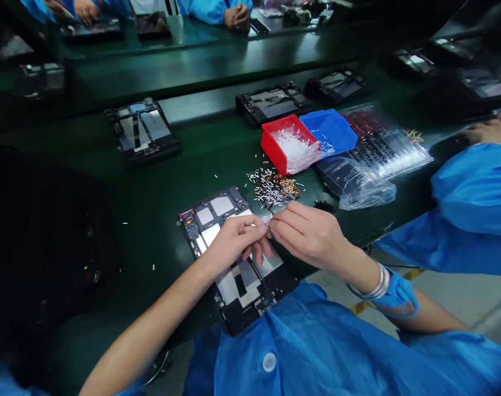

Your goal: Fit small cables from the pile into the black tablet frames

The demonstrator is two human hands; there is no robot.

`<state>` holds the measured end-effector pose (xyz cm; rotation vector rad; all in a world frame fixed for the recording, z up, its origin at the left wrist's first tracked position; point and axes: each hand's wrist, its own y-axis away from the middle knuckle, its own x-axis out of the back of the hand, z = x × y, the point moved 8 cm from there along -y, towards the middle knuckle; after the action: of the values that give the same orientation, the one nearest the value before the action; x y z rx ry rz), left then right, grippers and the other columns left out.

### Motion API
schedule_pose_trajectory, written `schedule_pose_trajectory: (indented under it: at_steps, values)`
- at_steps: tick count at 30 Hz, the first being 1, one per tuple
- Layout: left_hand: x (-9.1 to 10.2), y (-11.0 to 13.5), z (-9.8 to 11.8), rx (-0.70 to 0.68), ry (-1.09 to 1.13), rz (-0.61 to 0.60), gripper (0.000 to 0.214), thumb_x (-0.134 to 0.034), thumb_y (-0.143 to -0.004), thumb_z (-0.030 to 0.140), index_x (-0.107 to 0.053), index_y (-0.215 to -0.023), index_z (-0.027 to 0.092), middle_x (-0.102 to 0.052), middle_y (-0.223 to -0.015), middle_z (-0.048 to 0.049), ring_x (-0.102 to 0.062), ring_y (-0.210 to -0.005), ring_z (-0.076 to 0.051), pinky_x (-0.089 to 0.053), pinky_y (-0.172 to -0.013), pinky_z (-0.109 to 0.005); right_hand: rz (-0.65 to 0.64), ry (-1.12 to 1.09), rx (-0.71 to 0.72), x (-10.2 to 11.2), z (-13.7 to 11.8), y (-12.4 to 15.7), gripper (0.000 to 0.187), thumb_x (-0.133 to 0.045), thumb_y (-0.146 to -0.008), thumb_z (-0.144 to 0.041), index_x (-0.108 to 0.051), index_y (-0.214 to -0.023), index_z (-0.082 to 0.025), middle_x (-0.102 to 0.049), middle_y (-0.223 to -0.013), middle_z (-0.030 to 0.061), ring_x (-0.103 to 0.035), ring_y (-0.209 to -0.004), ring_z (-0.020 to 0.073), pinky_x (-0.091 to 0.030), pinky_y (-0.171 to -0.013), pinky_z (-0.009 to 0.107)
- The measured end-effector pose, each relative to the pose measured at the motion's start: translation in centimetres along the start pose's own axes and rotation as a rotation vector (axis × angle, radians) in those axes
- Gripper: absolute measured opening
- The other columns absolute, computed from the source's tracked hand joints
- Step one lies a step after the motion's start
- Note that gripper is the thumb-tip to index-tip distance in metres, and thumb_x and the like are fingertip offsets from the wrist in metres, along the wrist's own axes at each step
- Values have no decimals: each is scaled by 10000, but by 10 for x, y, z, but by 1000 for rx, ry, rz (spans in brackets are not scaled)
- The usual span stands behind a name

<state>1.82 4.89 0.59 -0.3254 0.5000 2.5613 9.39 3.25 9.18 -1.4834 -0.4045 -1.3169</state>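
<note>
Tiny pale strip [266, 218], long axis sideways, above tablet frame [221, 206]; right hand [308, 234] nearer, fingers pinched together on it; left hand [234, 239] fingers together, hold unclear.

Left hand [236, 241] resting above black tablet chassis [222, 205], fingers curled inward. Right hand [308, 234] beside it, silver bangles on wrist, fingers reaching across. Tiny pale piece [264, 218] pinched between both hands' fingertips; exact kind too small to tell. Tablet chassis lying flat, open, grey and silver panels showing, partly under left hand. Heap of small white and copper pieces [273, 188] just beyond chassis's far corner, near right hand, loose bits scattered round it.
</note>
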Motion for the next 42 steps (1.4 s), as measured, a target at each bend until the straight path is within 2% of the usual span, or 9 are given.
schedule_pose_trajectory:
  at_steps: [4, 11, 14, 18, 22, 28, 37, 39, 42]
  values:
    - [10, 6, 13, -113, -50, 105, 311, -629, -810, 440, -553, -745, 145, -644, -586, -26, -563, -430, -100, -304, -375, -171, 85, -159, -102, -2, 6, -8, 190, -510, -889, -123, -646, -758, -147, -659, -699, 47, -533, -696, 151, -428, -607, 270]
    - [23, 16, 33, -277, -366, 271, 158, -517, -858, 179, -657, -784, 173, -597, -582, 18, -564, -531, -114, -456, -566, -228, 108, -401, -278, -7, 21, -15, 149, -533, -879, -167, -668, -818, -177, -714, -758, 44, -607, -703, 148, -501, -671, 292]
    - [27, 13, 29, -269, -341, 258, 208, -486, -855, 137, -690, -875, 173, -653, -673, -2, -568, -506, -106, -451, -518, -222, 109, -419, -312, -12, 27, -18, 161, -528, -870, -157, -662, -782, -174, -711, -732, 49, -613, -697, 153, -501, -665, 294]
    - [33, 10, 24, -227, -292, 263, 208, -486, -837, 118, -692, -834, 147, -654, -663, -18, -589, -504, -106, -426, -445, -193, 95, -442, -296, -18, 28, -23, 168, -528, -861, -148, -650, -747, -175, -702, -704, 43, -611, -675, 149, -498, -651, 290]
    - [39, 7, 13, -118, -79, 284, 193, -525, -830, 162, -627, -984, 107, -669, -701, -45, -646, -533, -147, -424, -375, -184, 240, -326, -369, -8, 34, -22, 150, -548, -844, -132, -650, -750, -190, -706, -722, 41, -611, -679, 150, -501, -645, 293]
    - [42, 5, 10, -127, 75, 305, 430, -587, -805, 183, -482, -1215, 111, -687, -757, -53, -690, -663, -192, -549, -484, -239, 184, -194, -202, -22, 10, -27, 187, -531, -865, -148, -670, -747, -187, -708, -739, 43, -587, -691, 157, -489, -615, 284]
    - [42, 16, 25, -276, -287, 364, 507, -466, -857, 81, -449, -1347, 209, -670, -756, -4, -604, -550, -103, -502, -528, -206, 116, -322, -227, -33, 8, -33, 195, -514, -870, -137, -670, -760, -179, -709, -742, 39, -602, -708, 159, -502, -649, 293]
    - [42, 15, 27, -282, -285, 342, 518, -460, -860, 85, -440, -1361, 211, -653, -720, -1, -624, -575, -116, -474, -499, -196, 110, -327, -228, -31, 18, -36, 200, -509, -869, -142, -661, -747, -187, -702, -733, 36, -606, -710, 158, -497, -653, 294]
    - [45, 14, 27, -258, -159, 323, 535, -470, -873, 136, -385, -1397, 200, -644, -735, -13, -636, -580, -126, -435, -436, -182, 175, -169, -382, -21, 64, -32, 186, -514, -871, -187, -666, -766, -205, -698, -753, 41, -609, -715, 170, -485, -678, 319]
